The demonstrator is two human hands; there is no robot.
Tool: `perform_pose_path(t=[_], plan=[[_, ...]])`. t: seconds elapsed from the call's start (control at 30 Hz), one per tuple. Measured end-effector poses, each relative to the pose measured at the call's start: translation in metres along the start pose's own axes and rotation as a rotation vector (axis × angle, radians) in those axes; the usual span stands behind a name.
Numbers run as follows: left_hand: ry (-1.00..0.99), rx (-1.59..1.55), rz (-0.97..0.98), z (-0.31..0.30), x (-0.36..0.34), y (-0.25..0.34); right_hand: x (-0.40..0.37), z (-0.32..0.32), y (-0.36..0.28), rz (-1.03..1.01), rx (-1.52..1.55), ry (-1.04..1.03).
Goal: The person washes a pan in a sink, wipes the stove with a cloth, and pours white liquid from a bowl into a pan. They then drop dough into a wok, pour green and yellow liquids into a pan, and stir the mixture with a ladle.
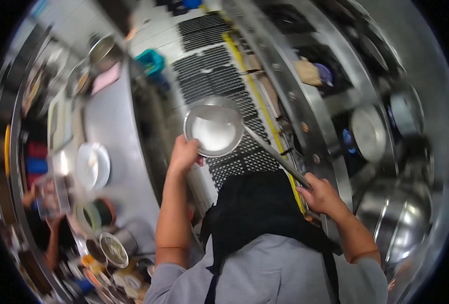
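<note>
A metal saucepan (215, 105) with a long handle is held in front of my body, over the floor between the counter and the stove. Its inside shows bright white; I cannot tell whether that is liquid or powder. My left hand (186, 152) grips the pan's rim at the near left, thumb over the edge. Wrapped round the end of the long handle is my right hand (320, 194), beside the stove's front edge.
On the left, a steel counter (114, 114) carries white plates (93, 166), a pot (104, 52) and containers. Another person's hands hold a clear tub (52, 195) there. To the right, the stove bears a lit-burner pan (367, 133) and a large steel bowl (394, 218). Black mats (204, 76) cover the floor.
</note>
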State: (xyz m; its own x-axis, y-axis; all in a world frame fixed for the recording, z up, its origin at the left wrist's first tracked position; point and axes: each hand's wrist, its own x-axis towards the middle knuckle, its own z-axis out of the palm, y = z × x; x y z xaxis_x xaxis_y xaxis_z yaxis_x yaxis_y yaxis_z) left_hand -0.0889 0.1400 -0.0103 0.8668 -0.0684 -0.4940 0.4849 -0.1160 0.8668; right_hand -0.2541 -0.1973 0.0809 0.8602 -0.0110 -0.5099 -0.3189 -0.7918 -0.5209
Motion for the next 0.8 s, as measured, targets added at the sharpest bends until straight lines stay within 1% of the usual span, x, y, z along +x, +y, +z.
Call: perform_pose_path(t=[0.07,0.1,0.13,0.17,0.2,0.27,0.3,0.33,0.4,0.47,0.5,0.53,0.57,0.63,0.67,0.73,0.77,0.8], plan=[[-0.068,0.068,-0.017,0.033,0.009,0.024,-0.021,0.005,0.017,0.042,0.062,0.052],[-0.152,0.083,-0.024,0.049,0.017,0.039,-0.029,0.005,0.023,0.018,0.184,0.093],[-0.183,0.102,-0.007,0.07,0.026,0.047,-0.035,0.006,0.033,-0.016,0.309,0.136],[-0.238,0.143,-0.003,0.09,0.034,0.054,-0.043,0.009,0.042,-0.101,0.307,0.238],[-0.296,0.192,0.002,0.111,0.04,0.063,-0.049,0.003,0.048,-0.085,0.328,0.279],[-0.379,0.226,0.034,0.156,0.044,0.078,-0.072,-0.008,0.061,0.253,0.999,0.023],[-0.431,0.227,0.042,0.181,0.048,0.082,-0.082,-0.012,0.068,0.212,1.136,0.055],[-0.488,0.226,0.045,0.209,0.05,0.086,-0.092,-0.015,0.079,0.224,1.175,0.116],[-0.539,0.281,0.073,0.262,0.042,0.101,-0.112,-0.025,0.104,0.186,1.506,0.117],[-0.625,0.307,0.059,0.31,0.041,0.113,-0.127,-0.033,0.131,0.188,1.556,0.28],[-0.679,0.32,0.09,0.334,0.033,0.121,-0.133,-0.036,0.148,0.208,1.524,0.37],[-0.686,0.333,0.086,0.355,0.035,0.125,-0.135,-0.039,0.164,0.235,1.487,0.444],[-0.715,0.357,0.12,0.375,0.036,0.128,-0.137,-0.042,0.181,0.252,1.492,0.471],[-0.749,0.396,0.157,0.414,0.041,0.133,-0.135,-0.049,0.213,0.426,1.041,0.674],[-0.759,0.411,0.161,0.432,0.046,0.136,-0.132,-0.053,0.224,0.436,1.047,0.678],[-0.775,0.465,0.199,0.46,0.047,0.142,-0.118,-0.059,0.24,0.731,0.578,0.803],[-0.8,0.473,0.225,0.474,0.049,0.146,-0.108,-0.049,0.26,0.736,0.59,0.809],[-0.828,0.482,0.257,0.487,0.051,0.151,-0.099,-0.035,0.288,0.72,0.294,0.865]])
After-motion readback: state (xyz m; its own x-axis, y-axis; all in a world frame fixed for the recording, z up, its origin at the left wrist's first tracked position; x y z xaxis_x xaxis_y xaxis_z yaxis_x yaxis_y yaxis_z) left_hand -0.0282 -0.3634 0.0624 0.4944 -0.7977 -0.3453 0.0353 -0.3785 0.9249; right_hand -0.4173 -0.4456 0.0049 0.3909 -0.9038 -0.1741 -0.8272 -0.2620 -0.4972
